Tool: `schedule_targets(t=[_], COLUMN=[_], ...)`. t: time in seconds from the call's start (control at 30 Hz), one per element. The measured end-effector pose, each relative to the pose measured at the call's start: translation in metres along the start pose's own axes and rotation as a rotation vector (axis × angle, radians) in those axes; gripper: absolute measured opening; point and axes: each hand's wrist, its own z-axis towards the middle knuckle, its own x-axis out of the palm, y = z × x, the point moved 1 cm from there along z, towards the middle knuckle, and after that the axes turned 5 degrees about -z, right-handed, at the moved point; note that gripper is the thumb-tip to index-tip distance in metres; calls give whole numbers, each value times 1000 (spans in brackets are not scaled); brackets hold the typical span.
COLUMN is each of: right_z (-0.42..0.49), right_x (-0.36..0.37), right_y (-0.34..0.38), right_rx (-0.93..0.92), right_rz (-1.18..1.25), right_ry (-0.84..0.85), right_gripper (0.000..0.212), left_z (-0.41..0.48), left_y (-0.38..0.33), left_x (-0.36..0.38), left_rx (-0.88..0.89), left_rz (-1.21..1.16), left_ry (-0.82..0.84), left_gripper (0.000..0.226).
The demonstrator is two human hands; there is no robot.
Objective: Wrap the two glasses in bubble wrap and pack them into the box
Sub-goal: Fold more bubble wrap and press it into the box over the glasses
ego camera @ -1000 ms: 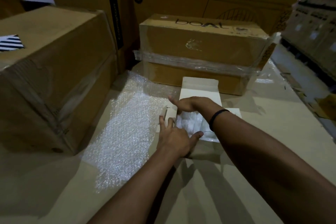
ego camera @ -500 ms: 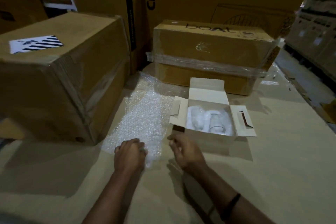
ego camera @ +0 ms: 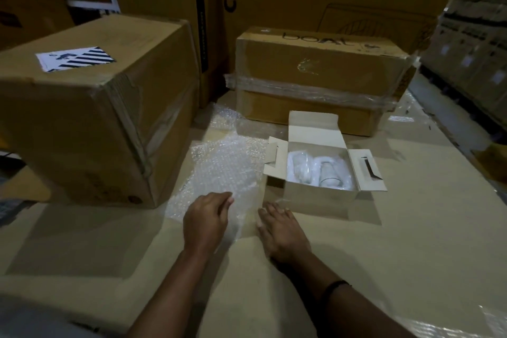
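Left grip (ego camera: pixel 205 218) on bubble wrap (ego camera: pixel 225 170) left of the box (ego camera: pixel 315 200), fingers bent (I cannot tell if pinching), right grip (ego camera: pixel 282 230) flat, empty, just before the box

The left forearm (ego camera: pixel 170 291) and right forearm (ego camera: pixel 370 313) are bare as far as they show; the left hand (ego camera: pixel 205 221) and right hand (ego camera: pixel 282 233) likewise; a thin, plain black band (ego camera: pixel 333 287) circles the right forearm behind the wrist.
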Motion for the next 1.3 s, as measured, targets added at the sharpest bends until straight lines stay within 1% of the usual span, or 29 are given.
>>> schedule_targets(t=[0.03,0.1,0.13,0.17,0.2,0.27,0.33,0.4,0.47,0.5,0.57,0.63,0.7,0.77,0.8,0.9,1.0,1.03,1.13,1.17,1.23,1.27,1.3], right_z=[0,-1,-1,-2,-4,-10,-16,-25,-36,-43,-55,-70,-83,-90,-93,-96,-92,-90,-86,-87,-92,-95,-98], right_x=[-6,-19,-24,-31,-34,-39,-50,-69,-86,-94,-105,-117,-129,-138,-140,-140,-137,-136,-135,-135,-130,-126,-121], right_y=[1,5,5,7,8,11,10,6,-4,-10,-31,-54,-77,-103,-117,-151,-168,-173,-176,-174,-162,-152,-141], right_rx=[55,198,222,201,167,151,170,249,322,351,406,446,471,536,574,655,683,687,662,620,480,397,325], right_rz=[190,689,841,835,780,730,840,1079,1317,1392,1450,1420,1410,1349,1276,944,573,465,192,35,-261,-305,-284], right_ry=[-10,22,25,19,14,-1,-48,-87,-80,-60,6,101,166,171,163,143,115,109,94,80,-40,-112,-142], right_gripper=[55,52,49,45,40,24,18,12,3,3,17,30,33,25,21,12,8,12,37,45,54,55,57], left_z=[-9,-25,-31,-35,-38,-40,-42,-44,-44,-43,-41,-42,-46,-50,-51,-59,-67,-70,-74,-75,-76,-77,-77], left_y=[-3,-9,-12,-15,-17,-16,-14,-15,-22,-28,-41,-56,-69,-79,-81,-87,-96,-99,-102,-102,-100,-99,-99], left_x=[1,1,1,1,1,-1,-4,-7,-5,-3,5,16,28,40,45,56,68,73,80,82,83,83,84], left_rx=[10,-2,-24,-56,-103,-219,-242,-187,-101,-48,54,132,139,82,51,-12,-61,-64,-69,-75,-90,-99,-106], left_rz=[-11,-55,-98,-157,-229,-371,-423,-413,-379,-366,-330,-261,-170,-47,37,269,353,368,396,395,392,388,380], left_ry=[14,33,44,56,59,42,6,1,7,8,29,115,254,417,493,624,684,692,655,644,636,632,622], left_gripper=[26,22,20,19,16,16,23,35,42,41,36,37,46,50,48,47,51,52,52,53,57,61,64])
